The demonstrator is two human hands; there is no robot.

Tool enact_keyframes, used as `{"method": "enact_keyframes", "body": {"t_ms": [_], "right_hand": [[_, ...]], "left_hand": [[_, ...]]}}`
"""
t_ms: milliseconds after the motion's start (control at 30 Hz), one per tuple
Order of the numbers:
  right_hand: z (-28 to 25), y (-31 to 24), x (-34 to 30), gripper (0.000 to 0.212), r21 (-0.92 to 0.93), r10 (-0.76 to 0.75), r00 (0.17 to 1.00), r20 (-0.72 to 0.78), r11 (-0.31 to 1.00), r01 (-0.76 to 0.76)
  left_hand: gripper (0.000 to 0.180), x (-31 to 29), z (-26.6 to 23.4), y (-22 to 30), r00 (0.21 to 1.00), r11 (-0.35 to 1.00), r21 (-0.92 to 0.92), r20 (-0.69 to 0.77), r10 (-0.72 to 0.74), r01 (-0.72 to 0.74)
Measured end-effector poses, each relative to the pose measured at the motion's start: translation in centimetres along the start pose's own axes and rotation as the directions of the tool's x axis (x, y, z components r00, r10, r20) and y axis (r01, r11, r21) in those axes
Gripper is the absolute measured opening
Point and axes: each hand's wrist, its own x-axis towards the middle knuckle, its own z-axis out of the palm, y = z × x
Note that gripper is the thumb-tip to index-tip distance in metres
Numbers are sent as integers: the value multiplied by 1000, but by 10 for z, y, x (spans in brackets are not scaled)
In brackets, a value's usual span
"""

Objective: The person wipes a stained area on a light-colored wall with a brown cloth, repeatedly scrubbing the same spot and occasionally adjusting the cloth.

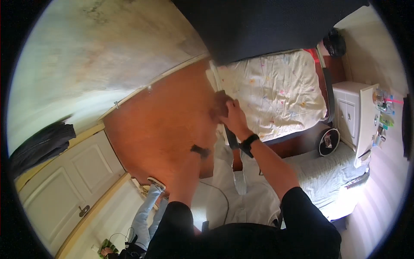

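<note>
My right hand [235, 118] is closed around a small dark brown thing [221, 103], smeared by motion, so its kind does not show. Both are at the near left corner of a bed with a pale, flower-patterned sheet [276, 88]. A black watch-like band [249, 143] sits on the right wrist. My left arm reaches forward over the reddish-brown floor, with a dark band [199, 150] at the wrist. Beyond that band the left hand blurs into the floor colour, and its fingers cannot be made out.
A large dark panel [276, 26] rises behind the bed. To the right stand a white cabinet [349, 110] with bottles and a grey-covered bed [327, 172]. A round black-rimmed object [328, 141] lies between. Another person's legs [144, 211] show at lower left, near a white door [73, 185].
</note>
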Motion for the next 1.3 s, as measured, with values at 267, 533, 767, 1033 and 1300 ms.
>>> {"method": "enact_keyframes", "body": {"t_ms": [267,533,767,1033,1300], "right_hand": [[46,85,-70,52,-71,-89,984,153,992,101],[-89,50,-94,49,253,50,859,510,945,-205],[-117,33,-99,48,221,88,977,195,966,-131],[-99,-13,-94,39,362,117,991,-71,928,-83],[-34,-155,-70,39,394,87,965,-247,919,18]], "left_hand": [[44,-55,-3,-154,995,857,510,95,31,-76],[38,-107,52,0,946,728,684,208,-247,40],[34,-108,51,93,923,687,631,348,166,-362],[31,-71,9,129,848,708,514,476,234,-484],[36,-32,-104,158,813,901,67,464,352,-429]]}}
